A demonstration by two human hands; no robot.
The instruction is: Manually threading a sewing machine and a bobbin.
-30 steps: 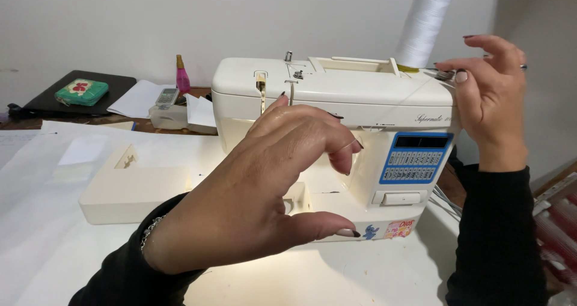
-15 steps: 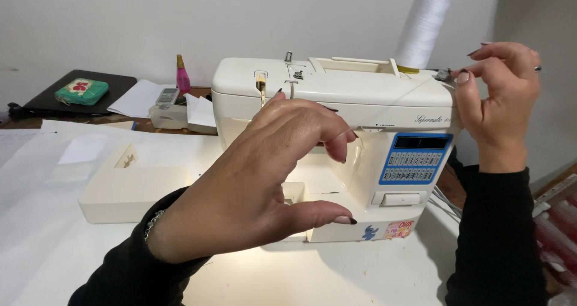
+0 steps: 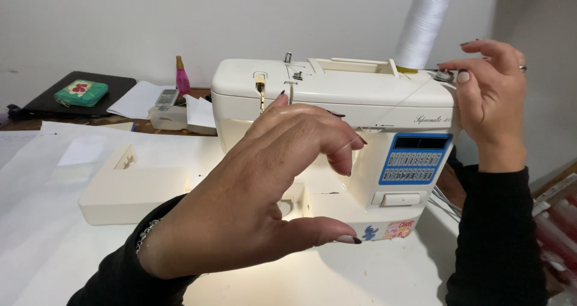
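1. On a white-covered worktable (image 3: 372, 282), a cream sewing machine (image 3: 336, 108) stands with its flat extension bed (image 3: 129, 183) reaching out to the left; the person's two hands work a fine thread (image 3: 390, 108) across its front.

2. The left hand (image 3: 264, 186), in a black sleeve with a bracelet at the wrist, fills the foreground before the needle area. Its fingers are curled and the thumb is spread, with the thread running to the fingertips; whether it is pinched there cannot be told. Against half a second ago, this hand sits slightly lower, the line drawn more taut.

3. The right hand (image 3: 490, 96) is raised at the machine's right end, fingertips closed around the thread beside a small metal guide (image 3: 445, 75). It has moved little, so the threading appears to be at its upper stage.

4. A tall white thread cone (image 3: 424, 24) stands behind the machine top, feeding the line.

5. The left hand itself hides the needle and presser foot from view.

6. Further left lie a black folder (image 3: 54, 102) bearing a green tin (image 3: 81, 93), loose white papers (image 3: 141, 99), a small calculator (image 3: 166, 97) and a pink bottle (image 3: 182, 78).
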